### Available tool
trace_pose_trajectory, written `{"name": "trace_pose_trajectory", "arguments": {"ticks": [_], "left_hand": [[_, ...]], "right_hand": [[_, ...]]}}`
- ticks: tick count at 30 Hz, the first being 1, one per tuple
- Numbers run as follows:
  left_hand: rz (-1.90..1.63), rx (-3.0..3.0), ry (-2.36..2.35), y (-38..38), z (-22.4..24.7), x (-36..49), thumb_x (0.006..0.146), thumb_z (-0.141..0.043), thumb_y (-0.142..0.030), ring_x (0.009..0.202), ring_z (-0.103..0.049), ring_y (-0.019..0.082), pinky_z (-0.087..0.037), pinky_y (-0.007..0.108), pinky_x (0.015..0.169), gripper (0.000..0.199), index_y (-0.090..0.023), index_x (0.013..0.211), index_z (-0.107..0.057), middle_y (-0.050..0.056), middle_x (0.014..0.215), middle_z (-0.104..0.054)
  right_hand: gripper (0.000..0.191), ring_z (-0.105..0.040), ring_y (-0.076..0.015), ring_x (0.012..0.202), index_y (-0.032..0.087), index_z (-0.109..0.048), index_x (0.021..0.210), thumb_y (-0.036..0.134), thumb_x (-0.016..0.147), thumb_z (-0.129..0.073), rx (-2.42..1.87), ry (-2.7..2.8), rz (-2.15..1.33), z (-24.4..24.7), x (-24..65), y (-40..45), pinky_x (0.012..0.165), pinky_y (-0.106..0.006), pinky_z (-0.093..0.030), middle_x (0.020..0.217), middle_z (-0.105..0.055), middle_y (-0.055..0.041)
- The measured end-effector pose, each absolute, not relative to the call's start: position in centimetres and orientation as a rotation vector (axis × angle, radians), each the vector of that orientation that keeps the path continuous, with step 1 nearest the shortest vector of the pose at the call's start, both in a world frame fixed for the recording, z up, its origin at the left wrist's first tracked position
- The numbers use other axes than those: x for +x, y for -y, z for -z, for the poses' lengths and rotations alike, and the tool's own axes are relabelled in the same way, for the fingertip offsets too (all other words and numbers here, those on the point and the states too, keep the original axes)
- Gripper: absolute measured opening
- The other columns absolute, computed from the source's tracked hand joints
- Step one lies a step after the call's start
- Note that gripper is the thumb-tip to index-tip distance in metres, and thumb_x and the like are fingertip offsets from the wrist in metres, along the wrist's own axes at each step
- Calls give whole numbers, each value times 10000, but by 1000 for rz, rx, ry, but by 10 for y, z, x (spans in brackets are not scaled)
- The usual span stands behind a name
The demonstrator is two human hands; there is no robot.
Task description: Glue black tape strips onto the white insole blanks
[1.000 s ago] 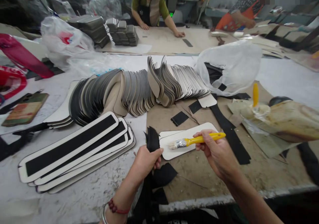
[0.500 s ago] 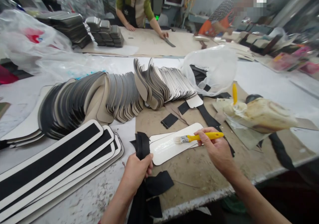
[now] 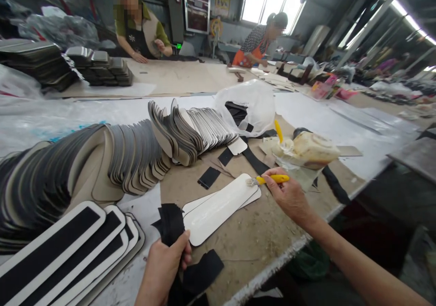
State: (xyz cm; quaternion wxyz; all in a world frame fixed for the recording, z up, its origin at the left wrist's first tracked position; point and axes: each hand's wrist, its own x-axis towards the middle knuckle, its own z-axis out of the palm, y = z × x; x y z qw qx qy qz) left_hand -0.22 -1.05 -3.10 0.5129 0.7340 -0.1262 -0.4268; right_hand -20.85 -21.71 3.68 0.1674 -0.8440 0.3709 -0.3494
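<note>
My right hand (image 3: 288, 194) is closed around the yellow handle of a paintbrush (image 3: 272, 179). Its bristles rest on the far right end of a white rounded panel (image 3: 220, 208), whose surface shines wet along the middle. Another white panel lies partly under it. At the panel's near left end, my left hand (image 3: 166, 260) is closed on black fabric strips (image 3: 171, 222); the thumb is beside the panel's edge, and I cannot tell whether it touches. Loose black fabric pieces (image 3: 204, 269) lie just right of that hand.
White panels with black centre strips (image 3: 57, 251) fan out at lower left. Behind them curves a long row of stacked panels (image 3: 91, 160). A glue-crusted container (image 3: 315, 147) with a yellow handle and a white plastic bag (image 3: 262, 104) stand farther back. Two people work across the table.
The brush has moved along the white panel from its middle to the far right end. The view has swung right. Across the table, a person's hand has lifted from the tabletop.
</note>
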Motion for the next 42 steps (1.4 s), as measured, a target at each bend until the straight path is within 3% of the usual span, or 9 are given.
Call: {"name": "trace_pose_trajectory", "arguments": {"ticks": [10, 15, 22, 25, 30, 33, 42], "left_hand": [[993, 1760, 294, 9, 45, -1, 586, -639, -598, 387, -477, 150, -358, 246, 403, 473, -148, 463, -556, 72, 425, -545], [997, 1757, 307, 8, 46, -1, 574, -631, -624, 369, -462, 146, -355, 249, 395, 494, -152, 454, -551, 72, 410, -536], [1019, 1737, 276, 8, 35, -2, 554, -635, -602, 370, -453, 137, -347, 244, 395, 473, -149, 453, -547, 66, 411, -531], [1021, 1713, 274, 8, 31, -4, 586, -625, -551, 381, -460, 124, -344, 223, 404, 432, -140, 470, -557, 59, 420, -533], [1036, 1675, 302, 8, 28, -5, 635, -581, -481, 368, -449, 104, -339, 203, 405, 378, -141, 475, -546, 50, 418, -524], [1027, 1686, 286, 8, 30, -5, 652, -573, -466, 365, -449, 104, -341, 202, 405, 369, -143, 478, -542, 49, 417, -523], [1014, 1714, 277, 7, 28, -6, 643, -578, -470, 374, -460, 117, -348, 212, 406, 366, -147, 474, -541, 49, 414, -525]], "right_hand": [[105, -576, -215, 838, 215, -561, 908, 281, 936, -484, -2539, -763, 934, -32, -204, 204, 790, -334, -456, 873, -610, -58], [128, -597, -195, 834, 223, -571, 919, 311, 943, -481, -2388, -786, 884, -39, -206, 199, 764, -297, -474, 884, -620, -41], [129, -583, -213, 867, 212, -591, 936, 304, 937, -500, -2481, -648, 916, -28, -199, 196, 821, -348, -471, 897, -625, -63], [114, -587, -200, 876, 213, -597, 939, 285, 938, -508, -2306, -598, 842, -24, -185, 168, 813, -323, -475, 897, -625, -54], [207, -581, -152, 668, 190, -625, 896, 368, 932, -524, -1868, -703, 806, -29, -162, 140, 632, -259, -494, 809, -593, -33], [244, -587, -144, 655, 178, -632, 890, 398, 925, -532, -1729, -673, 736, -23, -152, 139, 641, -257, -500, 810, -584, -28], [248, -578, -171, 715, 191, -611, 865, 418, 915, -526, -2088, -865, 828, -17, -183, 175, 681, -284, -470, 836, -592, -35]]}}
